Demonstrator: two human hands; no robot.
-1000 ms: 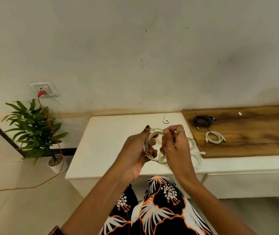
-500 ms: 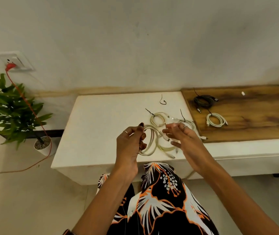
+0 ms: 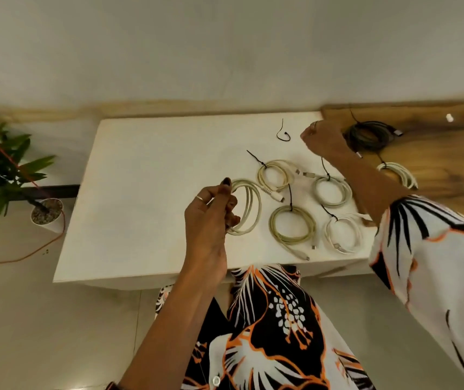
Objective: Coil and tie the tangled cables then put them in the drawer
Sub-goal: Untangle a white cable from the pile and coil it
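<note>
- Clearly, in the head view, the left hand (image 3: 211, 209) grips an untied cream cable coil (image 3: 246, 206) above the white counter (image 3: 140, 192); its fingers hide the coil's near side.
- Right hand (image 3: 323, 137) reaches near a loose black tie (image 3: 283, 133), fingers curled; whether it holds anything, I cannot tell.
- Four tied coils (image 3: 292, 223) lie on the counter; the right forearm covers part of one.
- Black coil (image 3: 370, 136) sits on the wooden board (image 3: 450, 153), partly hidden.

Cable count on the bench (image 3: 140, 192)

Six pale coiled cables (image 3: 292, 225), one held untied (image 3: 249, 206); one black coil (image 3: 368, 136); one loose black tie (image 3: 283, 135); one potted plant (image 3: 0, 170).
</note>
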